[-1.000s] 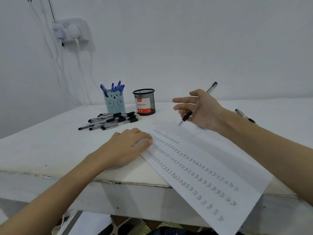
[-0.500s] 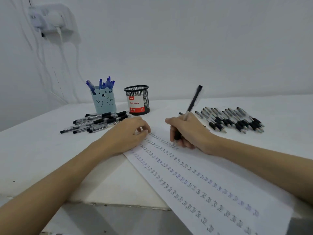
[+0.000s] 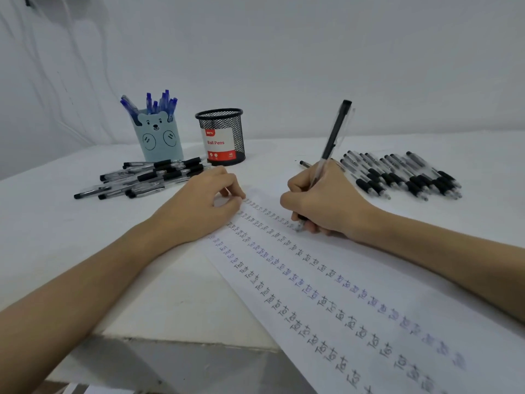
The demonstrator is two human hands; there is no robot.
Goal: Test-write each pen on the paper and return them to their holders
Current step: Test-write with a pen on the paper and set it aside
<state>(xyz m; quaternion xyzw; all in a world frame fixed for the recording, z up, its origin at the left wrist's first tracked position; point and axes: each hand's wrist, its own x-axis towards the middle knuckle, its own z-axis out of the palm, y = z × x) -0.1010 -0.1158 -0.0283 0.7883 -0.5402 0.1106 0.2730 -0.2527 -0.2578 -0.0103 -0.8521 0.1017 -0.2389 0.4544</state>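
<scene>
From the head camera, the right hand grips a black pen in a writing hold, tip on the paper at the end of the top row of test words. The left hand rests with loosely curled fingertips on the sheet's far corner, likely to steady it. Beyond the left fingers lie loose pens, the bear holder and mesh holder; beyond the right knuckles, a row of pens. Nothing blocks the writing line.
</scene>
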